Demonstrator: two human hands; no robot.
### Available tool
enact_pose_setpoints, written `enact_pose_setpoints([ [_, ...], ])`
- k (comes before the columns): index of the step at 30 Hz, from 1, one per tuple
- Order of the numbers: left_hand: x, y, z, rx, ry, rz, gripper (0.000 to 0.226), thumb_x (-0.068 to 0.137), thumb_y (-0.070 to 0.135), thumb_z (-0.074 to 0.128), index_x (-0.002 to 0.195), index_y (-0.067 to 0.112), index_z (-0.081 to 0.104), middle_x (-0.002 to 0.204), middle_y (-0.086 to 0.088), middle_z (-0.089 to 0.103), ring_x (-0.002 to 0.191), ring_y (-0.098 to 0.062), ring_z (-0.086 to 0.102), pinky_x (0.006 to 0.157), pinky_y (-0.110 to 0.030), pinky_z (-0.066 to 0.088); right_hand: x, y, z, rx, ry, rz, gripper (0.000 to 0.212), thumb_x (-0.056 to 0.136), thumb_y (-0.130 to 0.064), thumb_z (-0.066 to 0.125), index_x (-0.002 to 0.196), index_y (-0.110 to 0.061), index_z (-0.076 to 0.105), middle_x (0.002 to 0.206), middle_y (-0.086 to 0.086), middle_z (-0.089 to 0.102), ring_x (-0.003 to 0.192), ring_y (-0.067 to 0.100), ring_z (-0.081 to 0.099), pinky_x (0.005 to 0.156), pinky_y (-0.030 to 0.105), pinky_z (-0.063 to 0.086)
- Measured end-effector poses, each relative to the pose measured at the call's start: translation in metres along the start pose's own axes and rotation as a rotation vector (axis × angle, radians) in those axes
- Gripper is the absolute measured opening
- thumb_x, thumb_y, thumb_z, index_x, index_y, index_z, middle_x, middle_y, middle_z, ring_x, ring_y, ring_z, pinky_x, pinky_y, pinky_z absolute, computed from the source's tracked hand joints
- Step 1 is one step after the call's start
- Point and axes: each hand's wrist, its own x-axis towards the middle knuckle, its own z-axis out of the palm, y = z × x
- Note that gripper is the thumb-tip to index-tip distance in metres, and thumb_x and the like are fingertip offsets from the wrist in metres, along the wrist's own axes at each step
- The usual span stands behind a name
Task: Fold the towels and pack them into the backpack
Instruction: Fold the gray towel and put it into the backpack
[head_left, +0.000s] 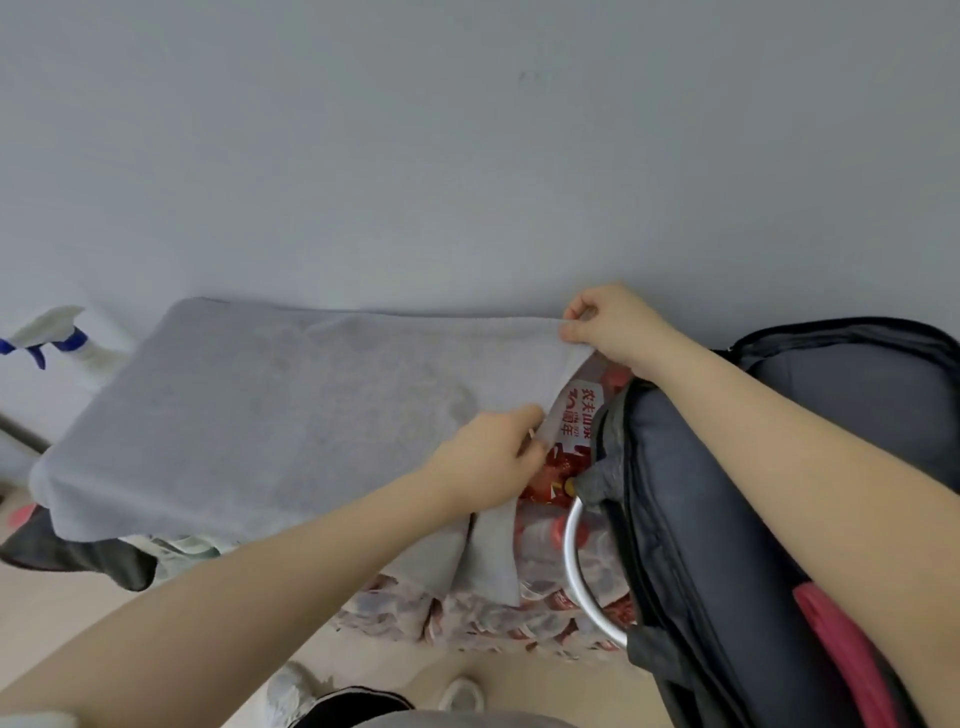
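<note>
- nearest the camera, at the bottom edge, the person's shoes (461, 693) stand on a pale floor (62, 603), with both bare forearms reaching forward from there.
- the left hand (485, 457) pinches the near right corner of the grey towel (270, 415); its fingers are curled tight on the cloth's edge, just where the towel starts to hang down the front.
- on the right, the dark backpack (727, 519) stands unzipped, its mouth gaping and a pink strip showing near its lower edge; a silver metal ring (576, 566) lies just beside it, and i cannot tell what the ring belongs to.
- the towel lies spread flat over shrink-wrapped packs of bottled water (550, 540) with red labels, which serve as the bench here; it is unfolded and not in the bag.
- farther back, the right hand (610, 325) pinches the far right corner between thumb and fingers, lifting that edge slightly off the packs, close to the wall.
- judging by its look, the towel is light, soft and limp, with no stiffness of its own: it will sag between the two held corners and drag on the plastic wrap, so gripping both corners of one short edge, as now, suits carrying that edge across to the left for a fold.
- far left, a spray bottle (52, 338) with a blue trigger stands by the grey wall (467, 156).
</note>
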Motion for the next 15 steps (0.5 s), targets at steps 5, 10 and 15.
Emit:
enact_pose_setpoints([
  [5,0.009,0.026,-0.007,-0.612,-0.149,-0.097,0.019,0.091,0.005,0.046,0.08,0.02,0.05,0.068,0.002,0.052,0.054,-0.002,0.05,0.052,-0.014,0.041,0.004,-0.002,-0.026,-0.365,0.111,-0.168,0.015,0.084,-0.007,0.06,0.095,-0.001,0.067,0.086,0.006,0.061,0.087,0.023,0.056,0.066,0.024,0.035],
  [10,0.011,0.011,0.019,-0.472,-0.269,-0.273,0.018,0.085,0.004,0.045,0.095,-0.001,0.058,0.081,-0.01,0.053,0.065,-0.014,0.049,0.057,-0.018,0.042,0.013,0.021,-0.017,-0.713,-0.018,-0.095,0.02,0.082,0.003,0.054,0.097,0.002,0.068,0.106,0.019,0.064,0.097,0.032,0.06,0.081,0.03,0.047],
  [15,-0.001,-0.003,0.01,-0.677,-0.139,-0.41,0.015,0.092,0.007,0.041,0.079,0.011,0.046,0.069,-0.005,0.044,0.06,-0.014,0.045,0.053,-0.02,0.045,0.015,0.022,-0.005,-0.762,-0.015,-0.07,0.025,0.083,0.007,0.046,0.103,0.004,0.06,0.113,0.02,0.055,0.102,0.033,0.055,0.086,0.033,0.044],
])
